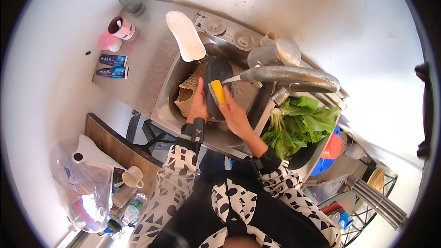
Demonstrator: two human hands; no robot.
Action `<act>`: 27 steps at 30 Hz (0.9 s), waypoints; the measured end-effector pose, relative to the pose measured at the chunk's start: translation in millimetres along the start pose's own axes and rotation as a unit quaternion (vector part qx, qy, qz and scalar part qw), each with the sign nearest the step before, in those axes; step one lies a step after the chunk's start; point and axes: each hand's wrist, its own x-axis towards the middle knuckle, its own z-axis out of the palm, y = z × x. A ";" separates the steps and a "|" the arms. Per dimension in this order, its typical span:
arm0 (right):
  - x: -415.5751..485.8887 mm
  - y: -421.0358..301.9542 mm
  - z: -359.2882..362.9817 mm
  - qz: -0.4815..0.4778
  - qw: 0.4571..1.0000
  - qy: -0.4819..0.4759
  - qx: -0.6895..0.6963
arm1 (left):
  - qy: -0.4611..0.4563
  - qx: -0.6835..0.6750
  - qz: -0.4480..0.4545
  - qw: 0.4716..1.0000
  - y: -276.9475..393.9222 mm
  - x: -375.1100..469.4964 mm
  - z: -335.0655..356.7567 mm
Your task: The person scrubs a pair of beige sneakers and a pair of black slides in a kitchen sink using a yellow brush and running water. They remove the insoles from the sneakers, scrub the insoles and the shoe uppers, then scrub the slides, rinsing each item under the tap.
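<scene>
My left hand [198, 104] grips a shoe by its side over the sink, its dark sole [219, 68] turned up. In my right hand [237, 117] is a yellow scrub brush [218, 91], its pale bristles facing left against or just above the sole. Water runs from the curved metal faucet [293, 75] beside the brush. A beige lace-up shoe [186, 94] rests in the steel sink basin [237, 140], left of the held shoe and partly hidden by my left hand. Across the basin's back left rim lies a white insole [185, 36].
Leafy greens [299, 120] fill the right basin. On the left counter [148, 41] are toothpaste tubes [112, 72], a pink cup [122, 28] and a grey bottle [131, 3]. A metal container [274, 53] stands behind the faucet. A wooden shelf [117, 144] is at lower left.
</scene>
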 end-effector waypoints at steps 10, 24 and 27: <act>76.5 6.5 -1.1 0.000 0.946 0.123 -0.302 | 0.036 -0.045 -0.029 0.998 -26.5 7.4 1.4; 87.3 16.1 -3.6 0.025 0.931 0.029 -0.363 | 0.030 -0.012 -0.069 0.997 -10.7 16.6 0.5; 126.3 43.5 -10.2 0.046 0.956 0.059 -0.284 | 0.047 -0.037 -0.074 0.995 -16.4 2.6 -2.6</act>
